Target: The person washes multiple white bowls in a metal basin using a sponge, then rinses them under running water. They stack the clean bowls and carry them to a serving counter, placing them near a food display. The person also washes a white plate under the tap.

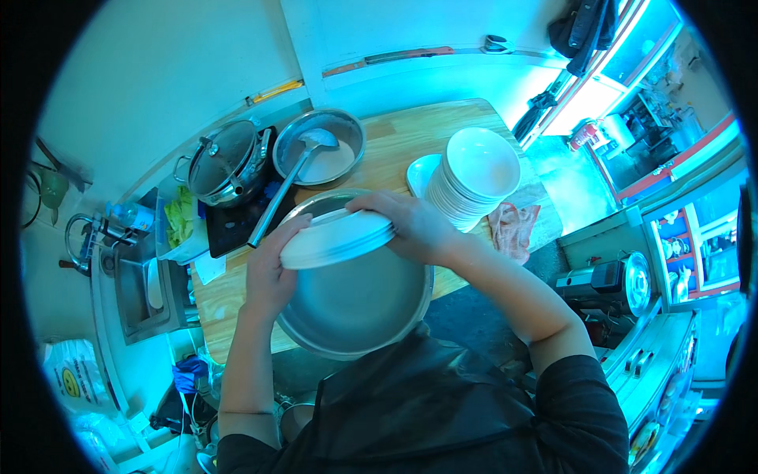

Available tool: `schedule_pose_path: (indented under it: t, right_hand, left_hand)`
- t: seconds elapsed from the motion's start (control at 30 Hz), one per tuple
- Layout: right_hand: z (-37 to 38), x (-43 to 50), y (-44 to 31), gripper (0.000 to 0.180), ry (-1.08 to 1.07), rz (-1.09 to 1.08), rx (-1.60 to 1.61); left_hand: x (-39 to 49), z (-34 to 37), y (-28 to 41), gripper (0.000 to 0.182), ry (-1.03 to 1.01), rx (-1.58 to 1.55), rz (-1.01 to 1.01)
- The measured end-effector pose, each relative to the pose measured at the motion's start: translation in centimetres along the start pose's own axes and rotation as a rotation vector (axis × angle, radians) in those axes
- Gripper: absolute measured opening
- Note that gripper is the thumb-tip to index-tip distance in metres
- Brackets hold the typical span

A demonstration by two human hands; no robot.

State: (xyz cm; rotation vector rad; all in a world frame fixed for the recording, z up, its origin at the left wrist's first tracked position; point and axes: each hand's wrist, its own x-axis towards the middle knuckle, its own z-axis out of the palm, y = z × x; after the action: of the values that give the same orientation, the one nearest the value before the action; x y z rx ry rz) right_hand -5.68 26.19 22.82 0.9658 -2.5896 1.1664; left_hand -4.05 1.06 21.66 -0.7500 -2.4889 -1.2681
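My left hand (pixel 272 269) and my right hand (pixel 417 228) grip opposite edges of a small stack of white plates (pixel 337 240), held tilted above a large metal basin (pixel 355 314). The basin stands at the near edge of the wooden table (pixel 408 121). To the right rises a tall stack of white bowls (pixel 482 163), with a white dish (pixel 421 173) beside it. Behind the big basin, a metal bowl (pixel 349 133) holds pale matter, and a long-handled ladle (pixel 290 183) lies across its rim.
A lidded pot (pixel 222 160) stands on a black cooktop (pixel 225 228) at the left. Near it are a tub of green leaves (pixel 180 219) and a sink (pixel 142 296) with a tap (pixel 77 237). A checked cloth (pixel 514 231) lies at the table's right edge.
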Motion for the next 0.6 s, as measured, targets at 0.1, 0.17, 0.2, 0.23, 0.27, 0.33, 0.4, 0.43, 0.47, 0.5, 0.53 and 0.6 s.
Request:
schedule_pose_path:
  t: [0.1,0.17,0.2,0.23,0.27,0.33,0.4,0.43,0.47,0.5,0.53,0.6]
  right_hand:
    - [0.3,-0.2,-1.3,0.049,0.118,-0.151,0.032]
    - [0.5,-0.5,-1.8,0.051,0.126,-0.242,-0.059]
    - [0.7,-0.8,-1.8,0.051,0.13,-0.308,-0.077]
    - [1.0,-1.0,-1.7,0.051,0.125,-0.358,-0.097]
    - [1.4,-1.4,-1.5,0.05,0.1,-0.363,-0.055]
    - [2.7,-2.2,-0.8,0.051,0.11,-0.367,-0.01]
    - [4.5,-3.2,0.2,0.046,0.132,-0.379,0.009]
    - [5.5,-3.7,0.7,0.044,0.143,-0.38,-0.011]
    - [6.6,-4.2,1.2,0.042,0.147,-0.364,-0.031]
    - [7.6,-4.8,1.7,0.04,0.154,-0.354,-0.054]
    - [8.4,-5.3,2.3,0.038,-0.018,-0.18,-0.033]
    - [9.4,-6.4,3.3,0.034,-0.341,0.165,0.006]
  left_hand:
    - [-0.6,-0.8,1.4,0.027,0.009,0.107,0.087]
    - [-0.9,-1.4,1.7,0.029,0.01,0.214,0.216]
    - [-1.3,-1.6,1.8,0.026,0.013,0.235,0.226]
    - [-1.5,-1.8,1.7,0.026,0.017,0.253,0.251]
    - [-1.9,-1.8,1.5,0.025,0.015,0.262,0.277]
    - [-2.9,-1.6,0.7,0.022,-0.004,0.278,0.288]
    - [-4.3,-0.7,-0.7,0.021,0.014,0.29,0.303]
    - [-5.0,0.0,-1.6,0.021,0.009,0.313,0.272]
    - [-5.9,0.8,-2.4,0.024,0.008,0.297,0.252]
    - [-6.7,1.8,-3.3,0.026,-0.042,0.181,0.122]
    - [-7.4,2.7,-4.2,0.029,-0.114,0.083,-0.052]
    - [-8.4,4.5,-5.0,0.035,-0.223,-0.023,-0.272]
